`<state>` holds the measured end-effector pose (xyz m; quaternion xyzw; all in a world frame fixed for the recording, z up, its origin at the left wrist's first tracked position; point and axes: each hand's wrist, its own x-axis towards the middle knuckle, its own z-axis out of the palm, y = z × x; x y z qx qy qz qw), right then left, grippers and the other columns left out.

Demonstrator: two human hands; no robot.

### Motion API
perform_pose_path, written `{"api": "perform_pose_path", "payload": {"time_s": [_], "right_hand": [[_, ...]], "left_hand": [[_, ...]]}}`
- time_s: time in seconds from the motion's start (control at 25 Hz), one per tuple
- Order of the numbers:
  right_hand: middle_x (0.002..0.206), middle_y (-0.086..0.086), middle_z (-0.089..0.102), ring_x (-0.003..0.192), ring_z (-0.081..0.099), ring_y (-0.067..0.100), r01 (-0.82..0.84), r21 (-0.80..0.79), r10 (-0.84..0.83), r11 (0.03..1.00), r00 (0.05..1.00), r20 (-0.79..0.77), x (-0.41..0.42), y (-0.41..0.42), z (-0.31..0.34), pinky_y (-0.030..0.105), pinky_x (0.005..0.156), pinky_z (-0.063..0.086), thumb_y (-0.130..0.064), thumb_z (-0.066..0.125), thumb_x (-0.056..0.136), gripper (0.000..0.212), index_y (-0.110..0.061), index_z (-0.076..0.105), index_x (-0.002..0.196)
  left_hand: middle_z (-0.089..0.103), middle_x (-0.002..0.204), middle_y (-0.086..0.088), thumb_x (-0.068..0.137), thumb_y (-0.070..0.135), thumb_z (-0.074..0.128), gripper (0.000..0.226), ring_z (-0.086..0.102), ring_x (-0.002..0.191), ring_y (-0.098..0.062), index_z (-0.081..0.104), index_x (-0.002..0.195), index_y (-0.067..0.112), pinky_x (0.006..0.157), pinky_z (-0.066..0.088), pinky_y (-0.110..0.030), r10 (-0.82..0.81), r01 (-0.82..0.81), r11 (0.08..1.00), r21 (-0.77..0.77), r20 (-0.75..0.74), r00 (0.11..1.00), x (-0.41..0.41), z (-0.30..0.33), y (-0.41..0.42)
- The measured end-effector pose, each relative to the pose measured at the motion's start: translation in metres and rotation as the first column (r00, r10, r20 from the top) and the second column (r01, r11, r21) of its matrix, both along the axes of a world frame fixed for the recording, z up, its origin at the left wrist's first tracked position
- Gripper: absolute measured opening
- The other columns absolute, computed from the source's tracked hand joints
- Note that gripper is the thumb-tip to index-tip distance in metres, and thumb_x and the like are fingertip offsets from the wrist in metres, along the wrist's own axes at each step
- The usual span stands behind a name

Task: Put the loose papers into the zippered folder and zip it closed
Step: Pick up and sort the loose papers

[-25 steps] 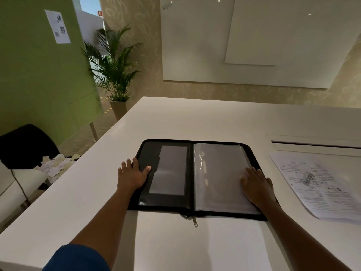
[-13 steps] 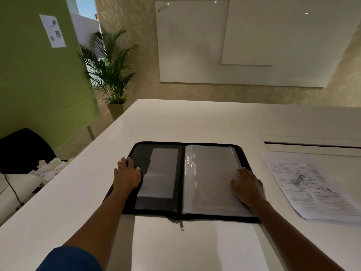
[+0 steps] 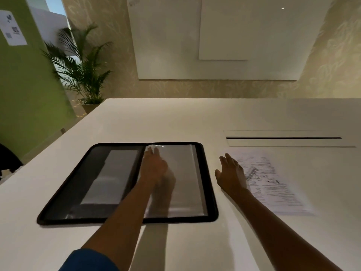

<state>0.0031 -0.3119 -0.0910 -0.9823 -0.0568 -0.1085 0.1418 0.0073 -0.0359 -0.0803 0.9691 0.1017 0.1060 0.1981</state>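
Observation:
A black zippered folder [image 3: 64, 190] lies open and flat on the white table [image 3: 175, 122], with a pale sheet in its left half and clear plastic sleeves on its right half. My left hand [image 3: 154, 167] reaches across the folder's spine, fingers near the top of the sleeves; it holds nothing. The loose printed papers [image 3: 273, 184] lie on the table right of the folder. My right hand [image 3: 231, 175] hovers open, its fingers spread, over the papers' left edge, between them and the folder.
A long cable slot [image 3: 283, 138] is cut into the table behind the papers. A potted palm [image 3: 82, 71] stands past the table's far left corner by a green wall. Whiteboards [image 3: 214, 38] hang on the back wall.
My left hand moved from the folder's left edge across to its spine and sleeves. My right hand left the sleeves and moved right to the loose papers. The view shifted right.

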Motion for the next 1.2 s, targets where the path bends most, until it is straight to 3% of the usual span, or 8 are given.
{"api": "perform_pose_path", "payload": {"time_s": [0.2, 0.36, 0.52, 0.88, 0.96, 1.08, 1.2], "right_hand": [[0.154, 0.013, 0.035, 0.137, 0.038, 0.032, 0.056, 0.004, -0.056, 0.998, 0.998, 0.004, 0.014, -0.064, -0.002, 0.045, 0.109, 0.033, -0.029, 0.056, 0.090, 0.055, -0.009, 0.043, 0.140], [0.148, 0.012, 0.041, 0.133, 0.041, 0.030, 0.124, -0.016, -0.124, 0.992, 0.992, -0.015, 0.018, -0.114, -0.006, 0.044, 0.108, 0.036, -0.034, 0.052, 0.091, 0.051, -0.011, 0.045, 0.136], [0.148, 0.010, 0.043, 0.134, 0.041, 0.028, 0.149, -0.018, -0.149, 0.989, 0.989, -0.017, 0.018, -0.155, -0.009, 0.042, 0.109, 0.034, -0.036, 0.054, 0.091, 0.051, -0.012, 0.046, 0.135], [0.121, 0.014, 0.056, 0.112, 0.045, 0.033, 0.299, 0.113, -0.294, 0.947, 0.954, -0.063, 0.025, -0.188, -0.017, 0.044, 0.093, 0.036, -0.040, 0.055, 0.087, 0.044, -0.009, 0.054, 0.117], [0.120, 0.014, 0.055, 0.112, 0.044, 0.032, 0.298, 0.125, -0.292, 0.946, 0.954, -0.063, 0.027, -0.190, -0.018, 0.044, 0.093, 0.036, -0.039, 0.055, 0.086, 0.043, -0.009, 0.053, 0.118], [0.121, 0.013, 0.053, 0.112, 0.042, 0.032, 0.284, 0.155, -0.279, 0.946, 0.959, -0.057, 0.027, -0.190, -0.019, 0.044, 0.093, 0.036, -0.037, 0.055, 0.086, 0.042, -0.010, 0.052, 0.118], [0.123, 0.013, 0.051, 0.114, 0.041, 0.031, 0.280, 0.172, -0.276, 0.945, 0.960, -0.047, 0.026, -0.192, -0.022, 0.044, 0.094, 0.036, -0.038, 0.055, 0.087, 0.044, -0.010, 0.051, 0.121]], "left_hand": [[0.018, 0.161, -0.013, 0.097, 0.022, 0.045, 0.061, 0.019, 0.148, -0.025, 0.023, 0.152, 0.007, 0.116, 0.025, -0.037, -0.130, 0.132, 0.983, -0.130, 0.021, 0.991, 0.014, 0.013, -0.113], [0.038, 0.151, -0.012, 0.097, 0.021, 0.045, 0.050, 0.037, 0.138, -0.026, 0.038, 0.144, 0.005, 0.108, 0.034, -0.038, -0.217, 0.225, 0.961, -0.160, 0.065, 0.974, 0.016, 0.015, -0.186], [0.051, 0.132, -0.014, 0.095, 0.022, 0.047, 0.043, 0.049, 0.124, -0.030, 0.046, 0.134, 0.003, 0.100, 0.043, -0.039, -0.249, 0.244, 0.955, -0.171, -0.009, 0.968, 0.022, 0.001, -0.228], [0.055, 0.119, -0.018, 0.087, 0.018, 0.053, 0.031, 0.047, 0.116, -0.033, 0.057, 0.112, -0.001, 0.091, 0.041, -0.034, -0.075, 0.042, 0.987, -0.156, -0.211, 0.975, 0.027, 0.003, -0.276], [0.055, 0.116, -0.017, 0.085, 0.018, 0.053, 0.030, 0.048, 0.108, -0.030, 0.060, 0.109, 0.001, 0.083, 0.043, -0.033, -0.055, -0.009, 0.972, -0.234, -0.264, 0.963, 0.035, 0.008, -0.284], [0.055, 0.113, -0.017, 0.084, 0.023, 0.054, 0.026, 0.044, 0.080, -0.021, 0.059, 0.101, 0.004, 0.055, 0.038, -0.026, -0.024, -0.096, 0.927, -0.361, -0.314, 0.949, 0.041, 0.011, -0.290], [0.063, 0.088, -0.008, 0.082, 0.022, 0.056, 0.015, 0.057, 0.081, -0.023, 0.052, 0.073, 0.010, 0.054, 0.038, -0.023, 0.005, -0.160, 0.873, -0.461, -0.319, 0.948, 0.047, 0.011, -0.289]]}}
